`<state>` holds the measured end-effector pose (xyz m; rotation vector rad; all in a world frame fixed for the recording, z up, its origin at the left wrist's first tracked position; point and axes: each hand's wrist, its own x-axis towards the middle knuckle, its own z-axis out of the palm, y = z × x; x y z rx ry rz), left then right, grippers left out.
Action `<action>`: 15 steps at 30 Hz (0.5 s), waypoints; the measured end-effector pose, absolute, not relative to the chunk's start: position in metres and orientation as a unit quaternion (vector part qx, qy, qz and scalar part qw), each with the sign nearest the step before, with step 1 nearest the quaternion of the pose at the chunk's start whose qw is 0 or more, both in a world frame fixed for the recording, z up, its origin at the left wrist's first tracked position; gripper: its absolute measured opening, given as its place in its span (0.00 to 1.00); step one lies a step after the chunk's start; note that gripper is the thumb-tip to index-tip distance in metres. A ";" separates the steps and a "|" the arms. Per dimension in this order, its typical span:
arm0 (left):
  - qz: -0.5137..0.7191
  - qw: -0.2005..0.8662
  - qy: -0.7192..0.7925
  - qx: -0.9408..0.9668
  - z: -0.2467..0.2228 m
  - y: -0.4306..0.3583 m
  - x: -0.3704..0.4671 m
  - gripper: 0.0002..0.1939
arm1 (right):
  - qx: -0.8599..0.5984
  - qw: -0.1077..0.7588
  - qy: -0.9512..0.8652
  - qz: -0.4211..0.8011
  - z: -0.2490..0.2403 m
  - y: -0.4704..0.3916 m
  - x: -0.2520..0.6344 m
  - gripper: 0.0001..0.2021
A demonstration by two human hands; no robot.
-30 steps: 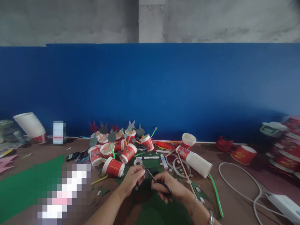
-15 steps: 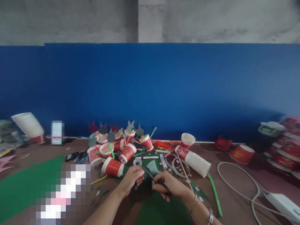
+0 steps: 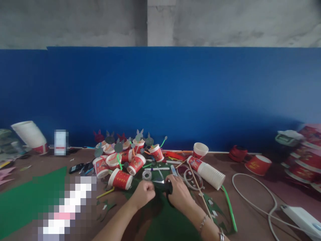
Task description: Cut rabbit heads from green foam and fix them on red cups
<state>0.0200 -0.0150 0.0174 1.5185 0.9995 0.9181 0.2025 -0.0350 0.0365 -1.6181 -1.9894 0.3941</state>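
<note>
My right hand is closed round the black handles of a pair of scissors. Their blades point left, past the fingertips of my left hand. That hand is curled with thumb and fingers pressed together; whatever may be between them is hidden. Under both hands lies dark green paper. A roll of clear tape sits just beyond my left hand. Near the right fingertips is a glue stick, partly covered by the hand.
Several red paper cups with rabbit cutouts on straws stand or lie ahead to the left. A stack of cups lies on its side to the right, near a thin wooden stick. A white cable loops farther right.
My right hand has moved up and turned the scissors, so the blades lie more level and point left. My left hand has rolled into a tighter fist.
</note>
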 end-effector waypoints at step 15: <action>0.448 0.426 0.507 0.601 0.013 -0.008 0.018 0.13 | -0.467 0.295 -0.823 0.134 0.041 -0.037 0.207 0.18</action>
